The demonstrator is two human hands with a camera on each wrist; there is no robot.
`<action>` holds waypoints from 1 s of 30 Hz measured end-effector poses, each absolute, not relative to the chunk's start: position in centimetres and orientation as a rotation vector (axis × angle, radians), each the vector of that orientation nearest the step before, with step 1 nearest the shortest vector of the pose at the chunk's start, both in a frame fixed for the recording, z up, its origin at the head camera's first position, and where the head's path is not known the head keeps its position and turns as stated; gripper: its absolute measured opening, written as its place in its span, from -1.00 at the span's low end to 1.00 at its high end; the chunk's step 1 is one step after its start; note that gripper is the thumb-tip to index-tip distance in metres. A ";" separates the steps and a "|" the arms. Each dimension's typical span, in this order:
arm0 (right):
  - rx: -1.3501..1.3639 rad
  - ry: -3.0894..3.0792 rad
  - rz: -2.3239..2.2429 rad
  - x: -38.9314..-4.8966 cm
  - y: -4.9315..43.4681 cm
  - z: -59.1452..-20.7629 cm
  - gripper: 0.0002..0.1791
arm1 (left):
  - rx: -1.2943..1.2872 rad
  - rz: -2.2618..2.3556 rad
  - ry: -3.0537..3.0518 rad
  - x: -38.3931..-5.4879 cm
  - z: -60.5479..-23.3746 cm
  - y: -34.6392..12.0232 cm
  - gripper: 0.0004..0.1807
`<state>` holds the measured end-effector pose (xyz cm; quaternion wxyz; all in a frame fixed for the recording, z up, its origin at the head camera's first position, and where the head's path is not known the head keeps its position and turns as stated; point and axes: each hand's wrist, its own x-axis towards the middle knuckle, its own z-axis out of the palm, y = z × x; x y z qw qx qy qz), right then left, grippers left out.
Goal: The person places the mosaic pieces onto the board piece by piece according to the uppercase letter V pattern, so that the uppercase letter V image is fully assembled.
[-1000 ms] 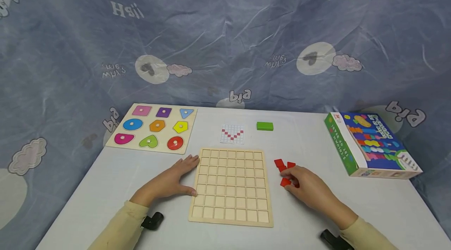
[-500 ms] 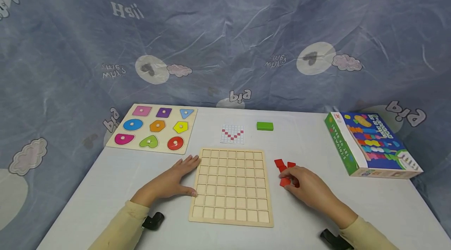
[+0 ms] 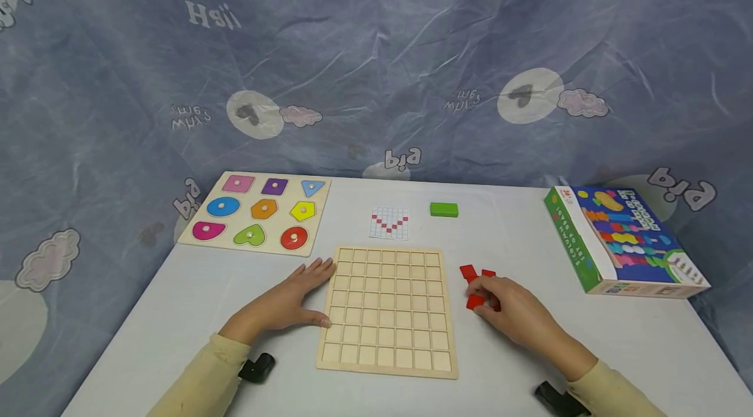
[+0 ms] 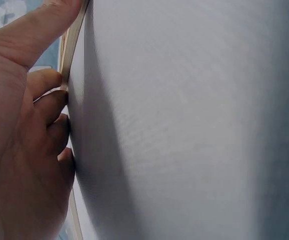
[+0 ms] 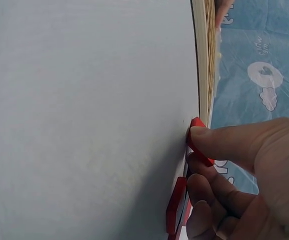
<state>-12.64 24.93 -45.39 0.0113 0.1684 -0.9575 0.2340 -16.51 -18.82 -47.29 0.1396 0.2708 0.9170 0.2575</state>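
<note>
At the middle of the counter point(image 3: 506, 234) lies the board point(image 3: 385, 309), flat, its cells bare and its grid running up to the raised rim; the left hand point(image 3: 282, 302) rests against the board's left edge, fingers stretched and thumb spread wide, touching the wood without gripping it. Just beyond the board's right edge, the right hand point(image 3: 518, 312) pinches a red tile point(image 5: 199, 145) between thumb and forefinger, the tile tilted, the other fingers curled under. More red tiles point(image 3: 468, 272) lie just beside that hand on the counter, some partly hidden by its fingers. Behind the board sits a small card point(image 3: 389, 223) printed with a red V, with a green block point(image 3: 444, 210) to its right; a shape board point(image 3: 272, 234) lies at far left, and a box point(image 3: 629, 240) at far right
</note>
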 end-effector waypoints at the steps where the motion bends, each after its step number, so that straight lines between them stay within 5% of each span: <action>1: 0.529 -2.986 0.732 -12.7 24.9 -45.4 -0.72 | 0.784 0.743 2.650 -16.5 -47.3 -18.8 0.23; 30: 0.573 -2.910 0.893 -12.9 24.9 -45.5 -0.72 | 0.769 0.737 2.649 -16.5 -47.3 -18.9 0.21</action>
